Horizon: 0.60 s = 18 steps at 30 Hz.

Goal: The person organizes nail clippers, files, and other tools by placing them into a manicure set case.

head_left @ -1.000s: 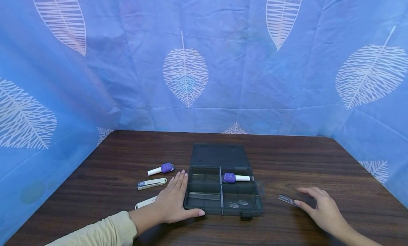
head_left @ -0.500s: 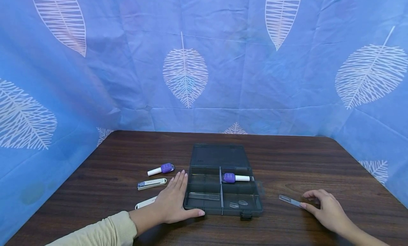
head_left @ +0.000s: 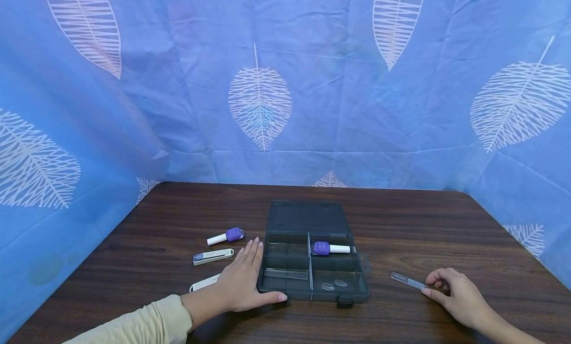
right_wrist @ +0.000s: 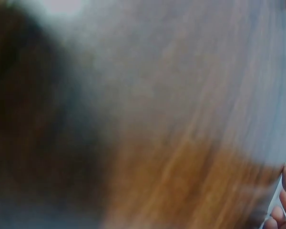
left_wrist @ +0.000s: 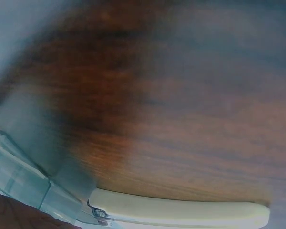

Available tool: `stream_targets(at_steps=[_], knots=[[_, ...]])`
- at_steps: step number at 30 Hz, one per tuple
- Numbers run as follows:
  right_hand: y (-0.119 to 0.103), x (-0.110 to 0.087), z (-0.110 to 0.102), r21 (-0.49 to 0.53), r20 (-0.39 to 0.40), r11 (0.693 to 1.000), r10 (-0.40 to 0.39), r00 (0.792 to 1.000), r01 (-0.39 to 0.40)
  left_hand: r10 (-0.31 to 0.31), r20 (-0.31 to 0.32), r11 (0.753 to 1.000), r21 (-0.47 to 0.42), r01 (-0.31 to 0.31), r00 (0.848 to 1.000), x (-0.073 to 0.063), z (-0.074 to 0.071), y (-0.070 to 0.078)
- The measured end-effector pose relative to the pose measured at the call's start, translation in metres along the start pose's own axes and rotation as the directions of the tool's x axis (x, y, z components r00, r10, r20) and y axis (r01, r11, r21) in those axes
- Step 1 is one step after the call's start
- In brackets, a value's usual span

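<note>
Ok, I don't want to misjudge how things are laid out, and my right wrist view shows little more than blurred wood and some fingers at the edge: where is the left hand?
Observer: In the head view, the left hand lies along the left side of the open organizer box.
Operator: Got it. And at the edge of my picture, which way does the held thing point?
Observer: The right hand pinches one end of a clear nail file, and its free end points toward the organizer box.
</note>
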State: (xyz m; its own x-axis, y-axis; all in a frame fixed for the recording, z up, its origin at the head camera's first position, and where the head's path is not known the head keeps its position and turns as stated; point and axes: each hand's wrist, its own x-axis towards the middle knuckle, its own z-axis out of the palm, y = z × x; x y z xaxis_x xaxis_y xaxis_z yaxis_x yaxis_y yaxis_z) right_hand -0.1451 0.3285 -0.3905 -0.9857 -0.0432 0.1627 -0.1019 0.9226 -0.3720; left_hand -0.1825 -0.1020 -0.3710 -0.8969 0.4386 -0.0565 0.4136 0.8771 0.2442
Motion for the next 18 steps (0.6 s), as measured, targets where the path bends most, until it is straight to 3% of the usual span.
stream_targets(at_steps=[11, 18], knots=[[-0.003, -0.001, -0.001, 0.012, 0.004, 0.998, -0.055, 0.998, 0.055, 0.002, -0.006, 1.000, 0.002, -0.002, 1.000, 0.000, 0.000, 0.000], [-0.003, 0.004, -0.011, 0.026, 0.130, 0.999, 0.034, 0.991, -0.038, 0.012, -0.009, 1.000, 0.002, -0.011, 1.000, -0.001, 0.000, 0.000]])
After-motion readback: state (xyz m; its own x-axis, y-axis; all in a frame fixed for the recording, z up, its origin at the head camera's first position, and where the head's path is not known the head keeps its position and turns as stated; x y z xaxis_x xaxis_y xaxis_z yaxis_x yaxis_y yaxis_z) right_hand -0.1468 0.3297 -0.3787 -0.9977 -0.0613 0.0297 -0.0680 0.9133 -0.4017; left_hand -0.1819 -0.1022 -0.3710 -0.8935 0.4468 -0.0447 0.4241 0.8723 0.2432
